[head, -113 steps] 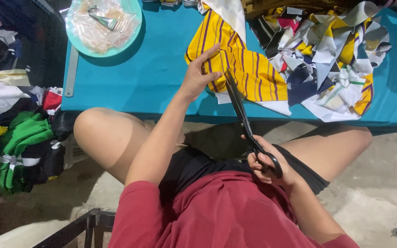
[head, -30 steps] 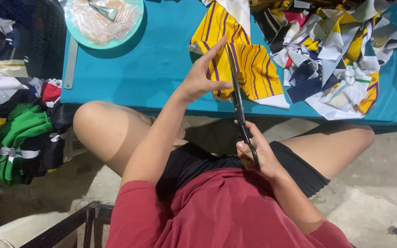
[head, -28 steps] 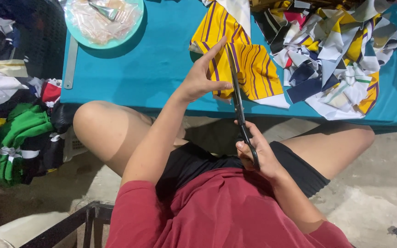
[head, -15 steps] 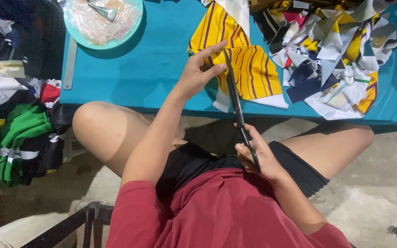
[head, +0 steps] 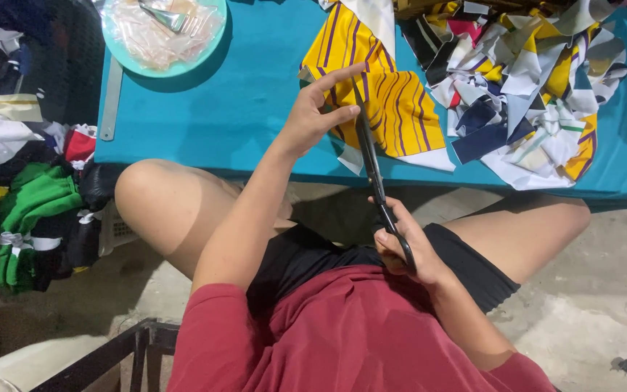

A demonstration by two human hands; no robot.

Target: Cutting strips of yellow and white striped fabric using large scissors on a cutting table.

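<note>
Up top there's a round teal dish [head: 121, 54] with crinkly clear plastic [head: 155, 38] and a metal clip [head: 162, 14] sitting in it. The yellow cloth [head: 393, 109] with purple stripes lies flat near the edge of the teal table [head: 241, 109], white trim along its bottom. My left hand [head: 317, 116] presses down on it, fingers spread. My right hand [head: 404, 250] is wrapped around the black scissors [head: 373, 170], blades on the cloth. Scrap pile [head: 531, 80] just right.
</note>
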